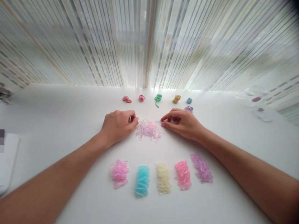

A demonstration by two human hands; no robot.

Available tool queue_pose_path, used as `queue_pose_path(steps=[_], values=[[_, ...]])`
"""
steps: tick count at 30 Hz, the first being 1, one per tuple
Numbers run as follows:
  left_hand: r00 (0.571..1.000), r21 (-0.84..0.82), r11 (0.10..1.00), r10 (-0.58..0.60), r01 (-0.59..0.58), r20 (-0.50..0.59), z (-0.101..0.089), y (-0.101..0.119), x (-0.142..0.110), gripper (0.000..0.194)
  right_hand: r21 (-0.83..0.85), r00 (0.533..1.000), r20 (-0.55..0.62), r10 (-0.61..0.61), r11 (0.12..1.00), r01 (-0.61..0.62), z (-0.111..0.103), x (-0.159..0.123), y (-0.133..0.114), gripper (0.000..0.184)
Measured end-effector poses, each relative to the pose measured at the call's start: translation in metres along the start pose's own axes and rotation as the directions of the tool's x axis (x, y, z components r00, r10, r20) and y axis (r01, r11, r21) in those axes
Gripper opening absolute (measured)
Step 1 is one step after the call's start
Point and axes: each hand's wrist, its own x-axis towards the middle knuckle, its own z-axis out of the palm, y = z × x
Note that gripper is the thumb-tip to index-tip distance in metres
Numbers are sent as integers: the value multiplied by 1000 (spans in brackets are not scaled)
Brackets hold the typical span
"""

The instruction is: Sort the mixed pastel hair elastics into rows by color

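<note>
A tangled pile of elastic bands [149, 129], pink, lilac and whitish, is lying just below frame centre; its edges are sprawling loosely.

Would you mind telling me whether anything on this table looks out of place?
Yes: the purple coil sits out of line with the back row, just beyond the right hand, and the green coil has a loose tail. The pastel pile of bands lies jumbled.
</note>
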Motion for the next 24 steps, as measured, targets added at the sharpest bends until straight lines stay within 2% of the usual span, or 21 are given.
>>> queue_pose_path(steps=[7, 16, 24], values=[[1000, 13, 1000, 13, -13, -8, 1, 0, 0, 31, -42, 999, -21, -40, 998, 40, 3, -1, -3, 16], [1000, 4, 1000, 11, -11, -2, 1, 0, 0, 31, -22, 999, -23, -27, 999, 27, 7, -2, -6, 15], [1000, -3, 1000, 14, -14, -4, 2, -2, 0, 31, 24, 998, -51, 48, 999, -47, 7, -3, -5, 25]])
